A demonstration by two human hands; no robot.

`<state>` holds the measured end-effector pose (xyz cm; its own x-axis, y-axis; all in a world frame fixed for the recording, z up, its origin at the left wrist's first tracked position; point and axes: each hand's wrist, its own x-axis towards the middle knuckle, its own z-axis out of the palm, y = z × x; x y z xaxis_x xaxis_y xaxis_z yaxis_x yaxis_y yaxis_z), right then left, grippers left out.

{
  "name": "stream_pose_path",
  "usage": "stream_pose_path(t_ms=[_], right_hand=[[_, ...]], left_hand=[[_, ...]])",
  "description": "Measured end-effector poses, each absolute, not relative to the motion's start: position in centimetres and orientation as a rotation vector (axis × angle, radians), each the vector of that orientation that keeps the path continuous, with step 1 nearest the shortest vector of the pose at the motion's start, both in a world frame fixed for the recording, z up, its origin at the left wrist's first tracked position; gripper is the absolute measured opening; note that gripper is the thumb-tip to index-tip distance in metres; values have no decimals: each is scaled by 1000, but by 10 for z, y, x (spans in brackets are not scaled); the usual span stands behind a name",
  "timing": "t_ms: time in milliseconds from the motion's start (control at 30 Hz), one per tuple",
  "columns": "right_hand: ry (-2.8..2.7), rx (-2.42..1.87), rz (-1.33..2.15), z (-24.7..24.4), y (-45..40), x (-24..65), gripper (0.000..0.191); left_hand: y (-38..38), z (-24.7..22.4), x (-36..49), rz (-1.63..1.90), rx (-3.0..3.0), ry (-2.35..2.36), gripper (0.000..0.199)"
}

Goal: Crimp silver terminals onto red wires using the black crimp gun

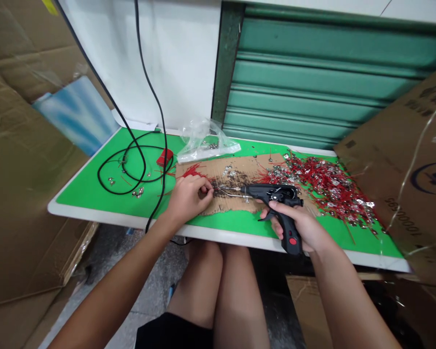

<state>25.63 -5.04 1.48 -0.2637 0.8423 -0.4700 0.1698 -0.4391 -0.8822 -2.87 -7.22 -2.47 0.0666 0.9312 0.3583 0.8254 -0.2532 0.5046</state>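
Note:
My right hand (288,218) is wrapped round the grip of a black soldering gun (272,192), whose metal tip points left. Close to that tip, my left hand (191,195) is pinched closed; what lies between its fingers is too small to make out. Both hands are over a scorched cardboard sheet (236,167) with dark specks on it. Red wires (194,170) lie in a bunch just behind my left hand. A few loose metal pieces (229,171) rest on the cardboard. To the right spreads a large heap of red wires with metal pieces on them (330,186).
A green table (83,194) with a white edge bears everything. A clear plastic bag (207,145) with small metal parts lies at the back, near a red block (164,158). Black cable (156,92) hangs down and coils at left. Cardboard boxes (414,160) flank the table.

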Motion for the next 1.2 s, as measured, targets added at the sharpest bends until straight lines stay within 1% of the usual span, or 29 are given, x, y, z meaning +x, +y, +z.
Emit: stream_pose_path(t_ms=[200, 533, 733, 967, 1200], right_hand=[[-1304, -1513, 1773, 16, -52, 257, 48], [-1322, -1514, 1755, 19, -52, 256, 47], [-1299, -1509, 1778, 17, -52, 257, 47], [-1262, -1467, 1778, 12, -52, 258, 40], [-1165, -1449, 1799, 16, -51, 254, 40]], left_hand=[[-72, -26, -29, 949, 2179, 1804, 7], [-72, -28, -29, 1002, 2187, 1801, 8], [-73, -27, -28, 974, 2185, 1829, 7], [-72, -27, -28, 981, 2195, 1828, 8], [-72, -29, -29, 957, 2202, 1799, 8]])
